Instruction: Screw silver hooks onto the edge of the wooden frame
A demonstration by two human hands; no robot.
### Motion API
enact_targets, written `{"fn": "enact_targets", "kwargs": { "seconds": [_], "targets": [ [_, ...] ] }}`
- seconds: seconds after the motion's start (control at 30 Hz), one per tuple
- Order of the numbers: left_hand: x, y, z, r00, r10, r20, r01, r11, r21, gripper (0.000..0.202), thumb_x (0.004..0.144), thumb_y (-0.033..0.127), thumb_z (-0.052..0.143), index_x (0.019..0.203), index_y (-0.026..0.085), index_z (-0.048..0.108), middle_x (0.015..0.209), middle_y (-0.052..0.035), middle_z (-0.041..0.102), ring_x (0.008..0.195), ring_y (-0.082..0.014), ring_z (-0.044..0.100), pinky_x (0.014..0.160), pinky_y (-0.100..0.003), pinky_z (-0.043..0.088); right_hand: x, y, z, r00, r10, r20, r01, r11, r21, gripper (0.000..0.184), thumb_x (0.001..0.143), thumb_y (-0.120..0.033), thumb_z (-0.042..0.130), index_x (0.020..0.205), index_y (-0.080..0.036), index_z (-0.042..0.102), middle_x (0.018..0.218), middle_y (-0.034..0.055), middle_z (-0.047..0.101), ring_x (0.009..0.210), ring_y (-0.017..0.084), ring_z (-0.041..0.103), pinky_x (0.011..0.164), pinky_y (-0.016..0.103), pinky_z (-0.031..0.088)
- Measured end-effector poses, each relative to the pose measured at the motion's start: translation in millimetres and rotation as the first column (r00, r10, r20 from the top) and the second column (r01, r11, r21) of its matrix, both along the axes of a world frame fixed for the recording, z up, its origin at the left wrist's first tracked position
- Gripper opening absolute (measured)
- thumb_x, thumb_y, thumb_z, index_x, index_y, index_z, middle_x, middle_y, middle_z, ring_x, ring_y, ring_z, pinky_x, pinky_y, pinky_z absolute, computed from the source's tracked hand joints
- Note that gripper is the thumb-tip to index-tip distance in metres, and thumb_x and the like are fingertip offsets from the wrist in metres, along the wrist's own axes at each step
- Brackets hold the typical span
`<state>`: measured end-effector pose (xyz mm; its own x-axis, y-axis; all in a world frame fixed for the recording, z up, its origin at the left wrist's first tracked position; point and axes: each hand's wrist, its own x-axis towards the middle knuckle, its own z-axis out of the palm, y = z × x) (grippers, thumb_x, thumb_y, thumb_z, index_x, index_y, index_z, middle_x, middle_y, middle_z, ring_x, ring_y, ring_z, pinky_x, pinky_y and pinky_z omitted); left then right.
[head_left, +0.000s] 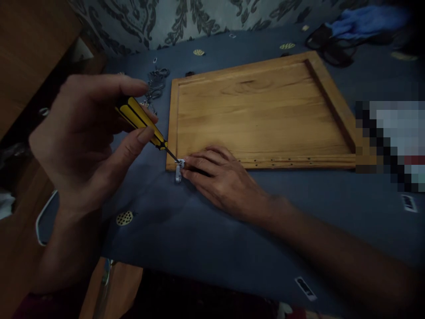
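A yellow and black screwdriver [142, 123] slants down to the right in my left hand [89, 137], its handle between the thumb and fingers. The tip meets a small pale metal hook [179, 170] at the near left corner of a framed wooden board [245, 119]. My right hand [222, 177] lies over the board's near edge, fingertips closed against the hook. Part of the hook is covered by those fingertips. Small dark holes run along the near rail, to the right of my right hand.
Several metal hooks [157, 82] lie in a pile behind the board's left end. Dark-framed glasses [332, 48] and a blue cloth [368, 22] sit at the back right. A dark blue patterned cover [215, 239] spreads under everything; a patterned wall [186, 22] stands behind.
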<state>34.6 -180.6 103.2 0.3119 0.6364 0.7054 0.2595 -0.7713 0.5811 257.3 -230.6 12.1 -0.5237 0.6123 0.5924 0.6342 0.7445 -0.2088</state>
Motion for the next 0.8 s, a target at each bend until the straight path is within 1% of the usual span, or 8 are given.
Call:
{"fn": "enact_targets", "kwargs": {
  "seconds": [0.07,0.13,0.2,0.3,0.43,0.57,0.7,0.8],
  "targets": [
    [-4,13,-1.0,0.991,-0.038,-0.130,0.044,0.998,0.044,0.041,0.090,0.037,0.080,0.129,0.036,0.066,0.128,0.0013,0.067,0.105,-0.0237,0.075,0.079,-0.040,0.072,0,0,-0.1,1.000,0.001,0.004,-0.001,1.000,-0.003,0.022,0.104,-0.018,0.055,0.113,-0.016,0.075,0.118,0.0095,0.077,0.114,0.024,0.067,0.102,0.045,0.051],
    [-7,23,-2.9,0.963,-0.164,-0.212,0.201,0.966,0.164,0.058,0.082,0.031,0.087,0.135,0.038,0.064,0.127,0.0023,0.067,0.100,-0.0187,0.075,0.073,-0.030,0.071,0,0,0.0,1.000,0.001,0.011,-0.001,1.000,-0.016,0.022,0.105,-0.018,0.055,0.112,-0.016,0.075,0.119,0.0095,0.077,0.114,0.024,0.067,0.103,0.046,0.051],
    [-6,28,-5.1,0.981,-0.085,-0.177,0.118,0.975,0.187,0.057,0.083,0.020,0.085,0.134,0.037,0.065,0.121,0.0018,0.069,0.097,-0.0165,0.074,0.073,-0.027,0.069,0,1,0.2,1.000,0.002,0.015,-0.001,1.000,-0.029,0.022,0.105,-0.018,0.054,0.111,-0.018,0.076,0.118,0.0090,0.077,0.115,0.023,0.067,0.103,0.046,0.051],
    [0,25,-7.6,0.992,-0.040,-0.122,0.066,0.975,0.212,0.051,0.082,0.018,0.085,0.129,0.033,0.070,0.108,0.0016,0.071,0.090,-0.0141,0.074,0.070,-0.025,0.068,0,1,1.0,1.000,-0.002,0.019,0.003,1.000,-0.016,0.022,0.105,-0.018,0.055,0.111,-0.019,0.076,0.117,0.0088,0.078,0.114,0.023,0.068,0.101,0.045,0.052],
    [9,17,-9.9,0.997,0.009,-0.082,0.002,0.992,0.126,0.047,0.076,0.014,0.090,0.118,0.026,0.073,0.098,0.0015,0.072,0.087,-0.0138,0.074,0.069,-0.023,0.066,-1,1,2.2,1.000,-0.002,0.020,0.001,1.000,0.007,0.023,0.103,-0.016,0.055,0.111,-0.015,0.077,0.118,0.0122,0.078,0.111,0.026,0.069,0.099,0.046,0.053],
    [16,21,-16.2,0.999,0.004,-0.044,-0.003,1.000,0.022,0.028,0.080,0.014,0.087,0.102,0.021,0.072,0.092,0.0012,0.073,0.078,-0.0110,0.072,0.067,-0.021,0.064,-1,0,2.3,1.000,0.000,-0.001,0.000,1.000,-0.001,0.024,0.103,-0.015,0.054,0.109,-0.016,0.077,0.120,0.0132,0.077,0.112,0.026,0.068,0.099,0.048,0.053],
    [16,31,-28.7,1.000,-0.013,-0.011,0.010,0.980,-0.200,0.020,0.084,0.028,0.085,0.094,0.022,0.068,0.090,0.0012,0.072,0.079,-0.0133,0.072,0.070,-0.024,0.062,-1,0,2.0,1.000,0.000,0.000,0.000,1.000,0.005,0.024,0.104,-0.015,0.053,0.110,-0.017,0.076,0.119,0.0112,0.078,0.112,0.025,0.068,0.101,0.046,0.053],
    [13,40,-41.0,0.996,0.006,-0.085,-0.027,0.969,-0.245,0.022,0.086,0.036,0.082,0.091,0.022,0.066,0.085,0.0021,0.069,0.076,-0.0135,0.068,0.069,-0.025,0.058,-1,0,2.8,1.000,0.000,0.008,0.000,1.000,0.030,0.023,0.103,-0.014,0.054,0.108,-0.015,0.076,0.117,0.0109,0.078,0.110,0.025,0.069,0.100,0.046,0.054]
  ]
}}
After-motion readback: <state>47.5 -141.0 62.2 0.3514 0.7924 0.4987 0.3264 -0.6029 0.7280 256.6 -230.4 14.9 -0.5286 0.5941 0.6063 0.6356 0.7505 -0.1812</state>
